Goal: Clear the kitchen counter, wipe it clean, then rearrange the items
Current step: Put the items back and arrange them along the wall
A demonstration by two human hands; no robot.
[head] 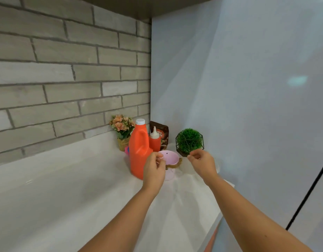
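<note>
White counter [66, 188]: items bunched in far right corner. Orange jug [139, 148] upright, left of cluster. Green plant [189, 140] rightmost; your right hand [202, 163] at its near edge, fingers [193, 155] curled, thumb and forefinger together, grip unclear. Pink pail [170, 158] just right of jug; your left hand [154, 170] pinches its left rim. Red bottle [155, 140] behind pail.

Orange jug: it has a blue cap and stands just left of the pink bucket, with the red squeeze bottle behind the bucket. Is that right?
Not quite. The head view shows the orange jug with a white cap, not a blue one. The rest holds: it stands just left of the pink bucket, with the red squeeze bottle behind the bucket.
</note>
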